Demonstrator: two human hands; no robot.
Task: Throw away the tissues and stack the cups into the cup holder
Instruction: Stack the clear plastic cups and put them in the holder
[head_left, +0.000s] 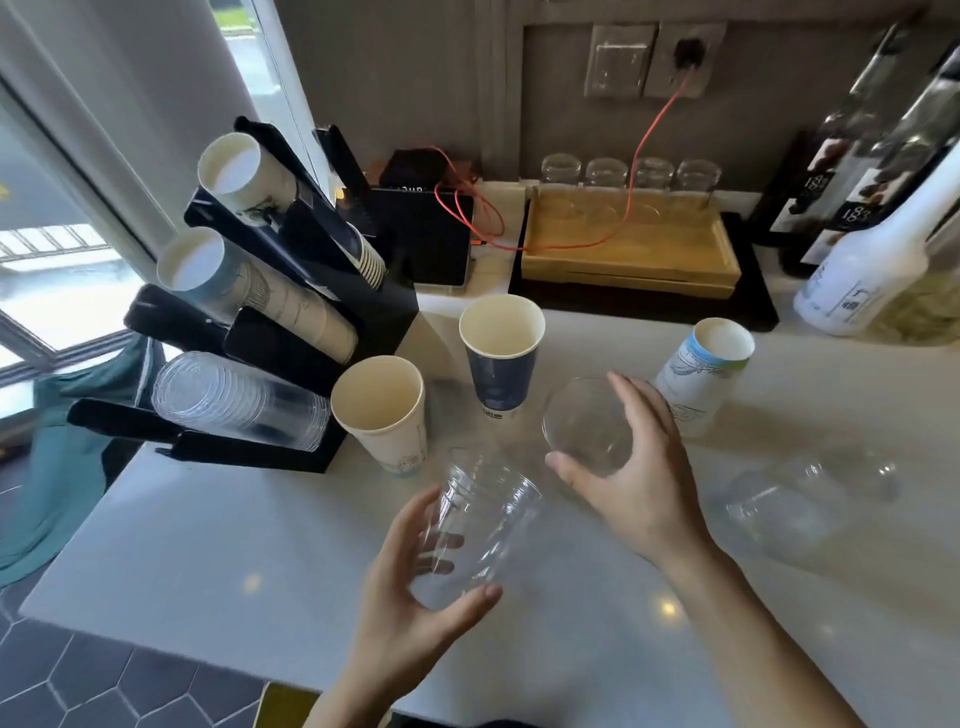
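Note:
My left hand (410, 597) grips a clear plastic cup (483, 519) above the white counter (208, 561). My right hand (639, 478) holds a second clear plastic cup (582, 426), tilted with its mouth toward me. A black cup holder (384, 317) stands at the left, its slanted slots filled with paper cups and a stack of clear cups (239, 400). A cream paper cup (384, 410) and a dark blue paper cup (501, 353) stand upright on the counter. A white printed paper cup (701, 374) stands upside down. Two more clear cups (795, 493) lie on their sides at the right. No tissues are in view.
A wooden tray (628, 249) with glass jars behind it sits at the back, next to a black device (431, 239) with an orange cable. Bottles (862, 260) stand at the right. A green cloth (67, 452) hangs beyond the counter's left edge.

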